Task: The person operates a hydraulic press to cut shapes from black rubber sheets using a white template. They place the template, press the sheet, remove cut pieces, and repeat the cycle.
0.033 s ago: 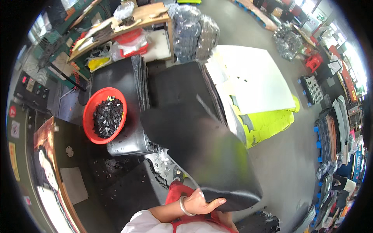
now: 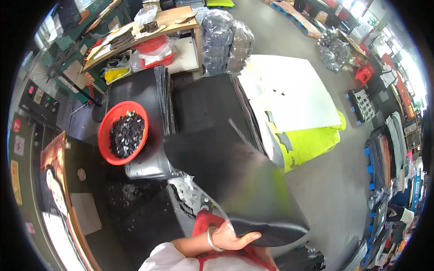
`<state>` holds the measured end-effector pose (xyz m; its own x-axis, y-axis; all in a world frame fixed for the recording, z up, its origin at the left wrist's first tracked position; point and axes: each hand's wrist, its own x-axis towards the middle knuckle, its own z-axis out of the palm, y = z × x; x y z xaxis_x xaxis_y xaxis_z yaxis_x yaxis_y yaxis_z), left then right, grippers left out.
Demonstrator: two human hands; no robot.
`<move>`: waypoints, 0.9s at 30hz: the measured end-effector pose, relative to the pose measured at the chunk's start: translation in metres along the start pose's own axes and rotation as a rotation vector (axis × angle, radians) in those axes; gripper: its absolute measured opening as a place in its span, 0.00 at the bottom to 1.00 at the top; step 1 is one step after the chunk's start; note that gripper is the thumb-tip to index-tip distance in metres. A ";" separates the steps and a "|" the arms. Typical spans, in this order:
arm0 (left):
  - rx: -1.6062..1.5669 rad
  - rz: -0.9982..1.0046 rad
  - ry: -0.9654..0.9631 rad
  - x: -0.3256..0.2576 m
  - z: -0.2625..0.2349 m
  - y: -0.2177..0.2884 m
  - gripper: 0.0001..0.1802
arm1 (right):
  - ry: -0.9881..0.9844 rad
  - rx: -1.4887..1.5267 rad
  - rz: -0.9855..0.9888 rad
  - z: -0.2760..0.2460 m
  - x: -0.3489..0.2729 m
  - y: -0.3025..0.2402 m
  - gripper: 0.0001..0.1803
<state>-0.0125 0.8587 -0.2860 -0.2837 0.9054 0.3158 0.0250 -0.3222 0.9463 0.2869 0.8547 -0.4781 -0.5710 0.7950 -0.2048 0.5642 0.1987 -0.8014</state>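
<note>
Fingers: left hand (image 2: 231,236) pinches a black sheet (image 2: 239,192) by its lower edge, thumb showing; right hand hidden, its fingers impossible to tell.
Black sheet: lower centre of the frame, reaching up to the middle.
Red bowl (image 2: 104,137): black scraps (image 2: 127,134) inside, left of centre.
White sheet (image 2: 296,95): upper right.

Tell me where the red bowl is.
On the head view's left side, the bowl rests on the left black stack, left of the sheet in the left hand.

One held black sheet (image 2: 257,198), one red basin (image 2: 104,137)
</note>
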 end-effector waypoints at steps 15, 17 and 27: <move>0.023 -0.148 -0.002 -0.177 0.042 0.153 0.17 | -0.284 0.310 0.146 -0.044 0.009 -0.053 0.17; 0.037 -0.241 0.222 -0.210 0.037 0.162 0.17 | -0.337 0.347 0.076 -0.029 0.027 -0.075 0.16; -0.081 0.054 1.522 -0.416 -0.018 0.246 0.18 | -0.785 0.495 -0.234 0.148 0.044 -0.256 0.16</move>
<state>0.0947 0.3978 -0.1856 -0.9713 -0.2278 -0.0677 0.0311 -0.4044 0.9141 0.0289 0.7535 -0.3652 -0.9758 0.1188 -0.1836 0.1716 -0.1044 -0.9796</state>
